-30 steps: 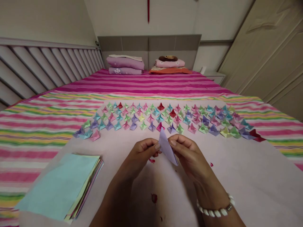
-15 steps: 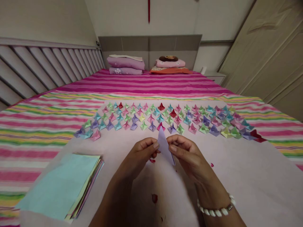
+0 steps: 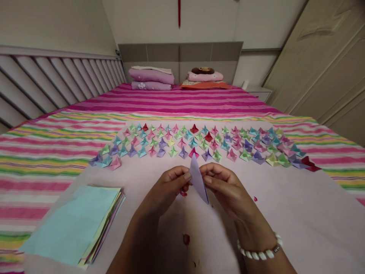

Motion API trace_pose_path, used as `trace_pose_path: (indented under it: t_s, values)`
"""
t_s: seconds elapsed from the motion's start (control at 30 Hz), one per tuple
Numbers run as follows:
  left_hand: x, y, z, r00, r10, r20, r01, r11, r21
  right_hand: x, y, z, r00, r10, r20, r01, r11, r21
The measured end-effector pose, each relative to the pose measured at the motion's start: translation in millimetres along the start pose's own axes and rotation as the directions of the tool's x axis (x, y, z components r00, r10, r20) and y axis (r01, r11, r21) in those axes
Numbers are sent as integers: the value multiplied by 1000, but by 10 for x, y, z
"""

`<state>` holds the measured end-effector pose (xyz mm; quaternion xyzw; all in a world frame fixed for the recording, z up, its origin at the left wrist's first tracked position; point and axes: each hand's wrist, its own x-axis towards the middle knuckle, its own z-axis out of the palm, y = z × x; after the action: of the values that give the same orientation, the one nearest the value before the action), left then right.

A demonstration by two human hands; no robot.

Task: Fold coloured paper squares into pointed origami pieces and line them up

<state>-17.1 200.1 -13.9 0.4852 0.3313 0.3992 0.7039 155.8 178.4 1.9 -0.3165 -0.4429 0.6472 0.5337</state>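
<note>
Between my hands, above a pale sheet (image 3: 148,177), a folded piece of purple paper (image 3: 198,178) is held upright with its pointed tip up. My left hand (image 3: 174,186) pinches its left edge between thumb and fingers. On the opposite edge, my right hand (image 3: 224,188) grips it, thumb in front and fingers partly hidden behind. A white beaded bracelet (image 3: 259,254) circles my right wrist. Just beyond the hands stand rows of small folded paper boats (image 3: 173,151) in pink, green, blue, purple, yellow and red.
A stack of coloured paper (image 3: 74,224), light blue on top, lies at the left. Small red petal-like bits (image 3: 186,239) are scattered on the sheet. Striped bedding (image 3: 37,167) surrounds it. Folded bedding piles (image 3: 152,78) sit by the headboard (image 3: 148,53); a rail (image 3: 62,80) runs along the left.
The purple paper has turned slightly, its lower corner shifting a little left and down. My right fingers have moved slightly along its edge; my left hand is nearly still.
</note>
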Motion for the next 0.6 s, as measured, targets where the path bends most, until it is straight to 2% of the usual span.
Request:
trace_pose_path:
  t_s: [0.13,0.4,0.6]
  values:
    - [-7,-10,-20,1000,14,17,-15,999,32,4,27,-26,1000,-1,-15,1,1000,-9]
    - [-2,-23,-43,985,12,173,-44,983,178,9,35,-38,999,-7,-54,4,998,-57]
    - [-4,-30,-43,981,-1,196,-31,987,157,11,48,-42,998,3,-56,-5,999,-42]
